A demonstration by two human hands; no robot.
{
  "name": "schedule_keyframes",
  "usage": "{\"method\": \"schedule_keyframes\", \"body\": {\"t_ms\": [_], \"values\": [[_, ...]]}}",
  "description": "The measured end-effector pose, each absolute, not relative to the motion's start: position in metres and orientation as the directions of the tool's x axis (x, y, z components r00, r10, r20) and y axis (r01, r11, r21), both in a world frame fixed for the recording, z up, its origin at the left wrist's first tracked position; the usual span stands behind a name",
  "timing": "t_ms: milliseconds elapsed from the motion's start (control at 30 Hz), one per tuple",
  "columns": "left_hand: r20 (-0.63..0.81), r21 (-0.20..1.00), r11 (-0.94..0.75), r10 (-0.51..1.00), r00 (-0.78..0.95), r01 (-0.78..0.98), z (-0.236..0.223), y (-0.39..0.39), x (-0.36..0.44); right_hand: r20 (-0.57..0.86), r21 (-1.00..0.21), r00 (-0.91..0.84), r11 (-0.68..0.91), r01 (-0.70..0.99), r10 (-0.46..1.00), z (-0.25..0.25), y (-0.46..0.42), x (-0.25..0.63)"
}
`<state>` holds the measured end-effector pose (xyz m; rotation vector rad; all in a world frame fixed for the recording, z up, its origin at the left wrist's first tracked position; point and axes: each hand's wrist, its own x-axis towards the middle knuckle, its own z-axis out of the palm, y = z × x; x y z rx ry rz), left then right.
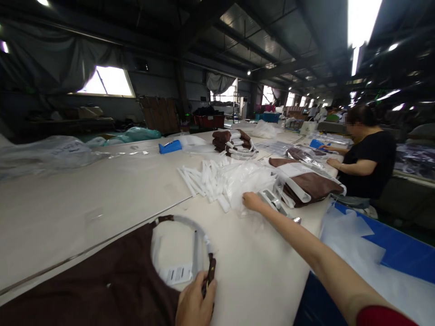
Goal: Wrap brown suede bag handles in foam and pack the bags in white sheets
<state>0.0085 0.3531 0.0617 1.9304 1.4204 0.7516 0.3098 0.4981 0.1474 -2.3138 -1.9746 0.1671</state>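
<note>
Nearest: dark brown soft fabric bag (112, 276) flat at table's lower left, curved strap partly wrapped in white (204, 237) looping from its edge; left hand (196, 301) grasping strap's dark lower end. White printed paper label (179, 274) inside loop. Farther: right hand (252, 201), arm outstretched, at heap of crumpled translucent plastic bags (249, 176); fingers curled, cannot tell if pinching. White narrow strips (193, 181) left of heap. Beyond: stacked brown bags with white-wrapped handles (234, 142).

1 dark red sleeve (384, 316) above a bare right forearm (316, 256); left hand (197, 299) and right hand (252, 201) bare.
</note>
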Motion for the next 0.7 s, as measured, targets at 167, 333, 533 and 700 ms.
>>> {"method": "schedule_keyframes", "body": {"t_ms": [167, 333, 533, 700], "values": [[0.064, 0.738, -0.215, 0.966, 0.251, 0.64, 0.072, 0.348, 0.012, -0.129, -0.476, 0.193, -0.232, 0.849, 0.973, 0.142, 0.48, 0.332], [0.051, 0.729, -0.212, 0.965, 0.258, 0.651, 0.073, 0.346, 0.014, -0.215, -0.764, 0.243, -0.318, 0.562, 0.946, 0.141, 0.452, 0.339], [0.044, 0.722, -0.215, 0.963, 0.267, 0.658, 0.081, 0.346, 0.015, -0.362, -0.918, 0.138, -0.378, 0.121, 0.922, 0.154, 0.429, 0.335], [0.051, 0.7, -0.223, 0.963, 0.264, 0.678, 0.083, 0.347, 0.016, -0.381, -0.916, 0.028, -0.373, -0.145, 0.924, 0.173, 0.417, 0.34]]}}
